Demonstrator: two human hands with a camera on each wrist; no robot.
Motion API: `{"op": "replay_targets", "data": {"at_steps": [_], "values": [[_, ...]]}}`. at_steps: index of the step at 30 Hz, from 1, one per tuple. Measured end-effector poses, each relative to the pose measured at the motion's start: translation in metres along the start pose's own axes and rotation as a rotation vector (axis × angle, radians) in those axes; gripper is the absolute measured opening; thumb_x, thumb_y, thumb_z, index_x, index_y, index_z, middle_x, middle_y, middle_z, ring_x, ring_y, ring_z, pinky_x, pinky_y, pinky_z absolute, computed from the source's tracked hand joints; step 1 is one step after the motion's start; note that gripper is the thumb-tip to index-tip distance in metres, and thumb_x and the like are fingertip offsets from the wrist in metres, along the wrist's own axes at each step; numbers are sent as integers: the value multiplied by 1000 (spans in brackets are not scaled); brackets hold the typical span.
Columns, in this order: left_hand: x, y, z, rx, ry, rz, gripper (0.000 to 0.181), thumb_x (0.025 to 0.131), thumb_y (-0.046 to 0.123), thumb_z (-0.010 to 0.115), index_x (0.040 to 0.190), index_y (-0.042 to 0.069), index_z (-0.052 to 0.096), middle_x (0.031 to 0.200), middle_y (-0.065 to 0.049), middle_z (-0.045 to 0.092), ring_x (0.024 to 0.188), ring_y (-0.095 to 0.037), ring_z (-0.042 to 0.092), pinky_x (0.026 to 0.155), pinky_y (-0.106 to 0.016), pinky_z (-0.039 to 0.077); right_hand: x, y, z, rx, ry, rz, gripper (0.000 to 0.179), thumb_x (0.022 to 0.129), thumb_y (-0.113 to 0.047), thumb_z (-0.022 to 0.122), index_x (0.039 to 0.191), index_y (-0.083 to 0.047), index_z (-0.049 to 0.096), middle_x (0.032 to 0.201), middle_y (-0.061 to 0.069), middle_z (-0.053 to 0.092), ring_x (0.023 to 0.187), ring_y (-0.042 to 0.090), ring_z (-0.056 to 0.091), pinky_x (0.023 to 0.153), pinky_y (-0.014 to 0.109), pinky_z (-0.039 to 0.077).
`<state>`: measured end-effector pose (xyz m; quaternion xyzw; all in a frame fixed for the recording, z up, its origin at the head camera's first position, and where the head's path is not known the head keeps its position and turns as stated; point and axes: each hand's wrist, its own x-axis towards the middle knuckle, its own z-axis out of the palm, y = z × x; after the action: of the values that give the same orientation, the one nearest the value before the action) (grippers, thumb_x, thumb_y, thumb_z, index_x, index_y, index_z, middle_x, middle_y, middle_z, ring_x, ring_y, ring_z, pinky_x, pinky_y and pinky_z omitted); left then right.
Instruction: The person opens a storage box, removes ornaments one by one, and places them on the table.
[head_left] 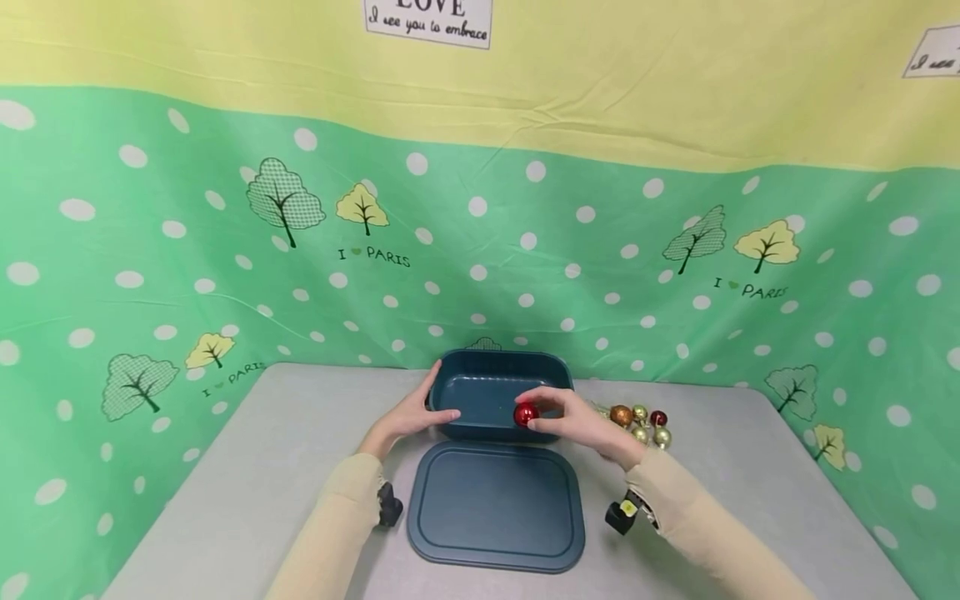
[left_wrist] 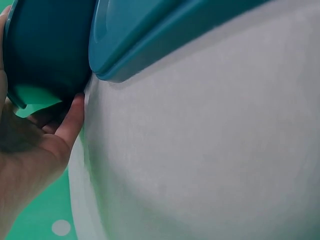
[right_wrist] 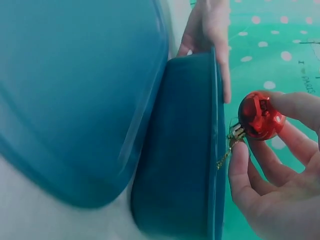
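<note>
A shiny red Christmas bauble (head_left: 526, 414) is pinched between the thumb and fingertips of my right hand (head_left: 576, 420), over the near right part of a dark blue storage box (head_left: 480, 432). In the right wrist view the bauble (right_wrist: 261, 116) shows a gold cap and a short gold string hanging by the box rim. My left hand (head_left: 410, 414) grips the left end of the box, its thumb reaching across the near corner of the rim. The left wrist view has that hand (left_wrist: 37, 155) up against the box wall, part of it cut off by the frame.
The matching blue lid (head_left: 496, 505) lies flat on the grey table (head_left: 247, 492), just in front of the box. Right of the box, partly behind my right wrist, sit several small baubles in gold, dark red and orange (head_left: 621, 416). A patterned green and yellow cloth (head_left: 480, 242) hangs behind.
</note>
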<state>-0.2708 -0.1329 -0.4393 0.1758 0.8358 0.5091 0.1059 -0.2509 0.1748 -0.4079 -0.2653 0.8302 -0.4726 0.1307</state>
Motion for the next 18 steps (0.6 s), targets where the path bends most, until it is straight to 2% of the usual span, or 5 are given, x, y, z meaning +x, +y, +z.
{"op": "replay_targets", "data": {"at_steps": [4, 8, 11, 15, 18], "values": [[-1, 3, 1, 6, -6, -2, 98, 88, 17, 71, 155, 3, 0, 157, -25, 1, 141, -44, 7, 111, -59, 16, -11, 6, -8, 39, -10, -17, 37, 93, -10, 64, 129, -4, 58, 123, 14, 59, 112, 30, 55, 85, 35, 50], [3, 0, 1, 11, -16, -2, 98, 88, 16, 70, 154, 2, -1, 157, -25, 0, 141, -44, 6, 111, -58, 15, -22, 10, -18, 7, -9, -57, 39, 94, -11, 64, 131, -2, 57, 123, 12, 60, 112, 30, 56, 89, 38, 48], [10, -14, 3, 3, -7, -4, 100, 88, 17, 71, 154, 3, -2, 158, -23, -2, 142, -44, 4, 111, -59, 13, -29, 14, -26, -24, -6, -68, 41, 93, -12, 65, 132, 0, 56, 123, 12, 61, 112, 32, 56, 89, 38, 48], [20, -34, 6, 9, 14, 3, 103, 88, 22, 72, 155, 9, -4, 159, -20, -3, 142, -42, 3, 111, -60, 11, -42, 21, -35, -19, -23, -58, 41, 93, -7, 63, 132, 2, 55, 125, 17, 59, 112, 37, 56, 84, 31, 51], [23, -41, 6, 24, 25, 2, 105, 87, 28, 73, 156, 12, -4, 160, -17, -2, 143, -40, 3, 111, -59, 12, -51, 25, -40, -22, -41, -60, 40, 92, -4, 62, 131, 3, 54, 127, 20, 57, 112, 40, 56, 84, 29, 51]]}}
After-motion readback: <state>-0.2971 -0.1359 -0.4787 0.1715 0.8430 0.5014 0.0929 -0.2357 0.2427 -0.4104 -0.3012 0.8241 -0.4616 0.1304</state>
